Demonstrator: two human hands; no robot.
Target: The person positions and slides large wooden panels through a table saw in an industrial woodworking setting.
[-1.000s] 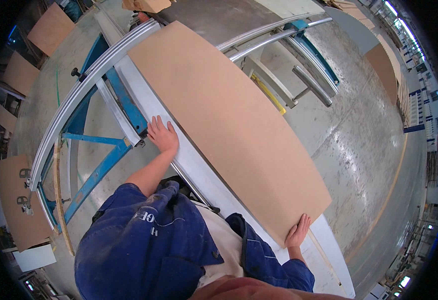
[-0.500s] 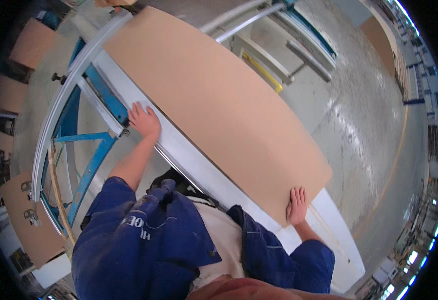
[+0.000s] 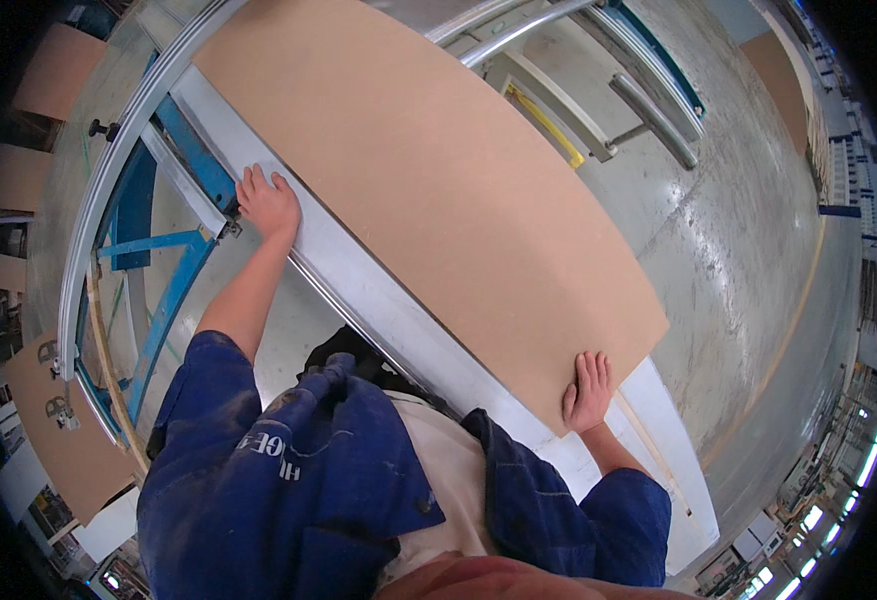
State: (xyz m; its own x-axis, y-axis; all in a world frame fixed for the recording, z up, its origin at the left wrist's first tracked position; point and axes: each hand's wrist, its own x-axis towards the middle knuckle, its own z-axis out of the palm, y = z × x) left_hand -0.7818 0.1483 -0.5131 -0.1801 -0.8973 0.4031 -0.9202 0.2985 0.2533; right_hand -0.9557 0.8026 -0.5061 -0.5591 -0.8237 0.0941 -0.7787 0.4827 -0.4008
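A large brown board (image 3: 418, 200) with a curved far edge lies diagonally on the pale metal bed (image 3: 338, 290) of a machine table. My left hand (image 3: 268, 205) rests with fingers spread on that bed, beside the board's near long edge and close to a blue frame member (image 3: 193, 150). My right hand (image 3: 586, 390) lies palm down on the board's near right end, fingers extended. Both forearms come out of dark blue sleeves.
A curved silver rail (image 3: 118, 150) with a black knob, blue supports and a wooden strip (image 3: 108, 380) are at left. Metal bars (image 3: 648, 110) and a yellow piece (image 3: 548, 125) are beyond the board, over concrete floor (image 3: 708, 270). Board stacks stand at both sides.
Both my hands appear higher in the view than a second ago. The view has shifted, with the board and table appearing further left and up. The hands stay spread.
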